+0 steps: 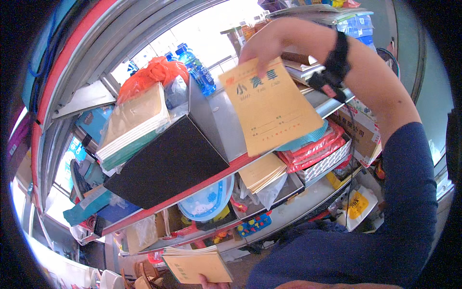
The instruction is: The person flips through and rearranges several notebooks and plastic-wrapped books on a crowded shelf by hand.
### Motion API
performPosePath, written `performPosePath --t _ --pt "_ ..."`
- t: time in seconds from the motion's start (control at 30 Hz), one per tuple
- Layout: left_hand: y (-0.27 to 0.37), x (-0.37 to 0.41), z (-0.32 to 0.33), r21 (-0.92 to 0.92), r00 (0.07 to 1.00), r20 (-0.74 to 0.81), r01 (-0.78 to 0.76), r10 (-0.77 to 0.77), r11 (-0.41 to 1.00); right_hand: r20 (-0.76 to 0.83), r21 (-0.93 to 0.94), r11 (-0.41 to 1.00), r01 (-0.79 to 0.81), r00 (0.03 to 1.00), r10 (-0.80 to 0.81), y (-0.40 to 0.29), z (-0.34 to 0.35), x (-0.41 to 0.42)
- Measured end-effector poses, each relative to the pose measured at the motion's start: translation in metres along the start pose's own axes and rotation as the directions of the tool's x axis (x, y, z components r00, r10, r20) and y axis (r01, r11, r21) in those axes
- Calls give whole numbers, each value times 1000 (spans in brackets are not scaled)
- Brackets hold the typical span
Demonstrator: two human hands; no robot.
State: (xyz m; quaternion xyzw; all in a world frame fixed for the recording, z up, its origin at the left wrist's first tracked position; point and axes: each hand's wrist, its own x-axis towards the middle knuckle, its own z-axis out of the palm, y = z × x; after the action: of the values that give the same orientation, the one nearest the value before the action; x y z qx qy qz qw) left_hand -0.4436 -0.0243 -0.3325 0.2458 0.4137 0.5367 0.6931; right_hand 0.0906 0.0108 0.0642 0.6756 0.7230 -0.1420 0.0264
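My right hand [265, 43] grips the top edge of a tan paper exercise book [269, 110] with printed writing on its cover. The book hangs in front of the upper metal shelf [218, 112]. Low in the picture, the fingers of my left hand [213, 284] hold a small stack of tan exercise books [196, 263]; the rest of that hand is cut off by the frame's edge. Behind the raised book, more tan booklets [261, 171] lie on the shelf below, partly in clear plastic.
A black box [173, 164] on the upper shelf bears a plastic-wrapped stack of notebooks [133, 124]. Beside it are an orange plastic bag [153, 74] and blue-liquid bottles [196, 68]. Red-wrapped packs [314, 148] and a blue plastic tray [207, 198] occupy lower shelves. A carton [355, 128] stands right.
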Motion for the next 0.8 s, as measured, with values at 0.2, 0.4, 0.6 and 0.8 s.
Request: performPosePath --t 0.2,0.4,0.6,0.8 --pt "-10 -6 -7 146 997 -5 -81 82 986 61 -444 887 -128 983 173 -6 14 86" --pt "-12 -11 -24 -11 999 50 -18 18 1000 45 -483 845 -230 957 287 14 22 143" --pt "-3 3 -24 -89 999 -35 35 -39 995 -60 -417 898 -141 990 127 9 24 126" --pt "1 10 -8 -124 990 99 -92 105 988 66 -28 854 -519 852 519 -24 31 56"
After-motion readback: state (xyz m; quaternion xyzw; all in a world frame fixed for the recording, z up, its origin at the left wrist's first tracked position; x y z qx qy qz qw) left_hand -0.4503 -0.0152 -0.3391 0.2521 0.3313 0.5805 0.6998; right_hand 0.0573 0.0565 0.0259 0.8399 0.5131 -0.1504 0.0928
